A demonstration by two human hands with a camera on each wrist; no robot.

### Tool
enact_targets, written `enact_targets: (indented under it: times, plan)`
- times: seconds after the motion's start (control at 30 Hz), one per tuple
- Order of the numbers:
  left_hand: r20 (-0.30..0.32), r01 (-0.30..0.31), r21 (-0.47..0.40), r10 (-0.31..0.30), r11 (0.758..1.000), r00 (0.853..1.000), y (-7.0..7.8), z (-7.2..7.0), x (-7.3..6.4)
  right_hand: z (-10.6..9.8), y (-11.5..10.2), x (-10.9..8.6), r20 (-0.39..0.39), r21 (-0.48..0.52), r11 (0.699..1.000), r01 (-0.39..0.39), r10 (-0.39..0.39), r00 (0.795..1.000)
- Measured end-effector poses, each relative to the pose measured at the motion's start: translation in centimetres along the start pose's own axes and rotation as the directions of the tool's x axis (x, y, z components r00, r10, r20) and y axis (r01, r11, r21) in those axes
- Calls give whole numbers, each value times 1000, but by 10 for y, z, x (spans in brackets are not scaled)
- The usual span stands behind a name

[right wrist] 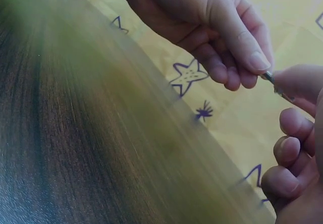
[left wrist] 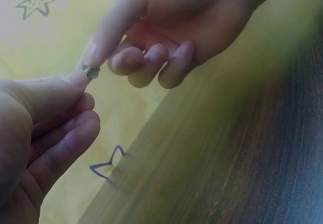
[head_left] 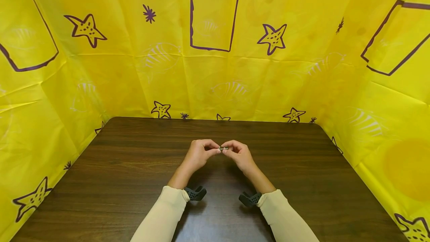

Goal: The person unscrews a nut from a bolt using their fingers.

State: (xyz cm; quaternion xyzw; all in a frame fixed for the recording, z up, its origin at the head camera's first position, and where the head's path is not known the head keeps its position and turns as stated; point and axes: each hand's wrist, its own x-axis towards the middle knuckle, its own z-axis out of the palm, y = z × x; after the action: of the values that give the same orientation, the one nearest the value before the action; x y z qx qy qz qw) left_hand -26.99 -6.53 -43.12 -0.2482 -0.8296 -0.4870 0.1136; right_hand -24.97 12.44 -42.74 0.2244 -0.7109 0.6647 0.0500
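Between the fingertips of both hands is a small, thin metallic piece point(head_left: 223, 148), shiny with a dark greenish part; it is too small and covered to name. My left hand point(head_left: 198, 155) pinches its left end between thumb and forefinger. At the other end, the thumb and forefinger of my right hand point(head_left: 242, 156) pinch it too. In the left wrist view, only a short bit of the piece point(left wrist: 92, 72) shows between the thumbs. More of its length point(right wrist: 282, 95) appears slanted in the right wrist view. Both hands' remaining fingers are loosely bent, away from it.
A dark brown wood-grain table point(head_left: 134, 182) lies under the hands. Yellow cloth point(head_left: 208, 70) with purple starfish drawings hangs around its back and sides. Each wrist wears a dark strap mount, the left one point(head_left: 196, 193) and the right one point(head_left: 250, 198), below cream sleeves.
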Motion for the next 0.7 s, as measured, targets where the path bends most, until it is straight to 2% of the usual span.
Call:
enact_targets:
  times: [0.2, 0.37, 0.53, 0.7]
  plan:
    - [-2, 5, -7, -5, 1000, 1000, 0, 0, -1, 0, 0, 0, 9, -1, 999, 44, -44, 999]
    - [-7, -14, 2, 14, 1000, 1000, 0, 0, -1, -1, 0, 0, 10, 5, 999, 44, -45, 999]
    - [-7, -24, 4, 24, 1000, 1000, 1, -1, -2, 0, -2, 0, 4, -6, 1000, 1, -1, 1000]
    - [-10, -44, 2, 44, 999, 999, 0, 0, -2, 0, -1, 1, -21, -72, 995, -70, 69, 997]
